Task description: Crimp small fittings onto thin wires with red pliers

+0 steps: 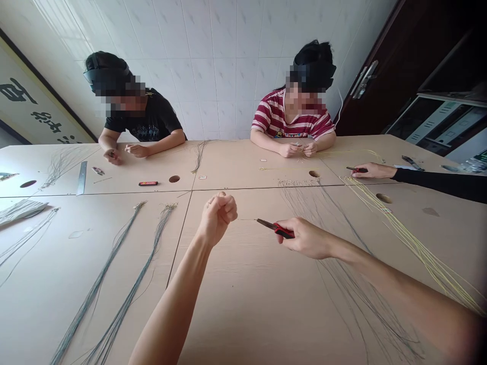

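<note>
My left hand [219,215] is closed in a pinch above the middle of the table. A thin wire [246,219] runs from it toward the tip of a pair of pliers; whatever lies inside the fingers is hidden. My right hand [306,237] grips the pliers [274,228], which have red and black handles and dark jaws pointing left. The jaws look closed at the wire's end. Loose grey wires [342,284] lie beneath and beside my right forearm. Left of my left arm are two bundles of grey wires [110,263] [139,284] with small metal ends.
Yellow wires [414,243] lie at the right, near another person's hand [363,171] holding a red-handled tool. Two people [146,119] [294,119] sit across the table. A red marker [148,183], a steel ruler [81,177] and round table holes [174,179] are on the far side.
</note>
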### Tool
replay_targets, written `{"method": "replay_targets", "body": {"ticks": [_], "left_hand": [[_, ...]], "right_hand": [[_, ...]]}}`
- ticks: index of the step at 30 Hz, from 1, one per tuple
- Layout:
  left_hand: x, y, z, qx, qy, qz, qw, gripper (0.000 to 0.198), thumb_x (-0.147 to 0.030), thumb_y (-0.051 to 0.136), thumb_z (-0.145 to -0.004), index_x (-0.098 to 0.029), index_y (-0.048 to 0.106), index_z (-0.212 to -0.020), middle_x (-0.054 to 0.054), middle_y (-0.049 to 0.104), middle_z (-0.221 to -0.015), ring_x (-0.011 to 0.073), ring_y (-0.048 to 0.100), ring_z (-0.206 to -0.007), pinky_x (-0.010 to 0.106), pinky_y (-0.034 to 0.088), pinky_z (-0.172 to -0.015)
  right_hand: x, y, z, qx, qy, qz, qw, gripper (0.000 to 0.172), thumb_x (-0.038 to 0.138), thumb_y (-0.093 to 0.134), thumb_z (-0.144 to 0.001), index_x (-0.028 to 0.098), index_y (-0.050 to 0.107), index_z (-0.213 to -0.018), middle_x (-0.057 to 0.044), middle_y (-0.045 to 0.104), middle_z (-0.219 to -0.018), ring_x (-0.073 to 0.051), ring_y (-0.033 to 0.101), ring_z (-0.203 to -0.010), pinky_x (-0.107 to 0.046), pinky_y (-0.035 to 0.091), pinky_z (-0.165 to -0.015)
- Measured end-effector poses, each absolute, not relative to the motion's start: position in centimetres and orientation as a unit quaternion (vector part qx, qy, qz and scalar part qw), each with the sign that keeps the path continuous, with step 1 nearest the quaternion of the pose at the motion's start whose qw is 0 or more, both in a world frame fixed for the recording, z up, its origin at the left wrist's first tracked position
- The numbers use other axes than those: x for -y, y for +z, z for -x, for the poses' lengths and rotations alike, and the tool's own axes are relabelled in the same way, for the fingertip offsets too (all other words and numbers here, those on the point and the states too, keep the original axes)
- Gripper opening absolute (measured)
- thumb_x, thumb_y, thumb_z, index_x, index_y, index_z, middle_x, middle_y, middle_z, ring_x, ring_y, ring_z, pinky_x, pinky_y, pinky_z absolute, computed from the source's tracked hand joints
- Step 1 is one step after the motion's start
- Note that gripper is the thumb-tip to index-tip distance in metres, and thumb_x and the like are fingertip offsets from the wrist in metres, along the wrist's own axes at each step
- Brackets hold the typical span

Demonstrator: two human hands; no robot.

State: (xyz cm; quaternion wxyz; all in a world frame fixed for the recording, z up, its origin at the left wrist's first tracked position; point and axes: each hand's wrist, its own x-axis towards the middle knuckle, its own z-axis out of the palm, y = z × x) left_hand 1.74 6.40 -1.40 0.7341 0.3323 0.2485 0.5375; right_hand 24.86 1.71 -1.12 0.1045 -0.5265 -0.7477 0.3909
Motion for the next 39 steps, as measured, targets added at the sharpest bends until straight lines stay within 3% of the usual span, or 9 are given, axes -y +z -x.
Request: {"method": "replay_targets", "body": {"ticks": [2,5,11,19,27,30,32,35,39], "left_hand": [[-6.2,-1.4,-1.2,-0.258,0.561,-0.344,0.708,0.037,-0.019,0.067,-0.072,-0.019,0.032,-0.060,-0.008,0.034,-0.053,0.0031,0.031,-0.044,0.016,0.026,-0.043],[-5.9,-1.3,-0.7,-0.312,0.561,-0.412,0.647,0.028,-0.018,0.068,-0.072,-0.019,0.040,-0.068,-0.009,0.041,-0.053,0.0021,0.026,-0.041,0.016,0.019,-0.041],[-4.8,-0.6,-1.0,-0.413,0.450,-0.590,0.527,0.019,-0.030,0.072,-0.075,-0.019,0.069,-0.091,0.001,0.063,-0.077,0.0040,0.036,-0.044,0.020,0.029,-0.040],[-4.1,-0.5,-1.0,-0.441,0.365,-0.674,0.467,0.012,-0.031,0.074,-0.074,-0.019,0.074,-0.074,0.002,0.061,-0.064,0.0063,0.027,-0.046,0.020,0.021,-0.041],[-4.2,-0.7,-1.0,-0.427,0.367,-0.678,0.473,0.014,-0.029,0.068,-0.078,-0.019,0.071,-0.069,-0.001,0.052,-0.055,0.0083,0.036,-0.048,0.020,0.028,-0.044],[-4.5,-0.3,-0.5,-0.416,0.396,-0.661,0.483,0.014,-0.028,0.069,-0.077,-0.018,0.070,-0.069,-0.001,0.053,-0.057,0.0085,0.043,-0.050,0.020,0.032,-0.047],[-4.5,0.1,-0.1,-0.410,0.412,-0.654,0.484,0.015,-0.027,0.069,-0.078,-0.017,0.068,-0.067,-0.001,0.053,-0.057,0.0079,0.043,-0.051,0.019,0.032,-0.048],[-4.3,0.7,0.2,-0.397,0.416,-0.651,0.495,0.015,-0.026,0.067,-0.079,-0.016,0.066,-0.067,-0.002,0.050,-0.055,0.0074,0.042,-0.051,0.019,0.032,-0.049],[-3.7,1.3,0.2,-0.384,0.419,-0.648,0.507,0.014,-0.025,0.068,-0.079,-0.016,0.066,-0.068,-0.002,0.049,-0.057,0.0071,0.041,-0.050,0.020,0.032,-0.047]], "right_hand": [[-1.8,-0.8,-24.8,0.737,0.410,0.526,0.106,0.001,0.020,0.049,-0.072,0.020,0.050,-0.072,0.006,0.036,-0.060,-0.010,0.031,-0.054,-0.024,0.025,-0.051],[-1.9,-0.5,-24.6,0.731,0.423,0.524,0.109,0.001,0.020,0.051,-0.071,0.020,0.051,-0.071,0.006,0.037,-0.060,-0.010,0.033,-0.055,-0.024,0.025,-0.052],[-1.9,0.0,-24.1,0.735,0.416,0.523,0.113,0.002,0.021,0.050,-0.073,0.020,0.049,-0.071,0.006,0.039,-0.063,-0.010,0.033,-0.057,-0.024,0.026,-0.054],[-1.7,0.3,-24.1,0.724,0.431,0.528,0.110,0.002,0.021,0.050,-0.074,0.020,0.050,-0.072,0.006,0.037,-0.061,-0.009,0.032,-0.055,-0.025,0.025,-0.053],[-1.6,0.3,-24.1,0.733,0.420,0.522,0.117,0.006,0.019,0.052,-0.074,0.019,0.055,-0.079,0.006,0.040,-0.062,-0.009,0.032,-0.054,-0.025,0.026,-0.053],[-1.4,0.4,-24.0,0.727,0.434,0.501,0.181,0.018,0.024,0.057,-0.080,0.018,0.058,-0.096,0.002,0.051,-0.075,-0.012,0.045,-0.066,-0.025,0.035,-0.060],[-1.3,0.6,-23.4,0.711,0.433,0.491,0.257,0.019,0.032,0.058,-0.085,0.019,0.057,-0.098,-0.001,0.053,-0.083,-0.013,0.049,-0.074,-0.026,0.039,-0.066],[-1.1,0.8,-21.7,0.687,0.414,0.479,0.356,0.020,0.041,0.056,-0.090,0.021,0.054,-0.092,0.002,0.050,-0.077,-0.012,0.045,-0.068,-0.025,0.037,-0.061],[-0.8,0.8,-19.4,0.679,0.403,0.462,0.403,0.023,0.043,0.053,-0.093,0.021,0.051,-0.085,0.004,0.042,-0.067,-0.011,0.039,-0.059,-0.025,0.034,-0.056]]}}
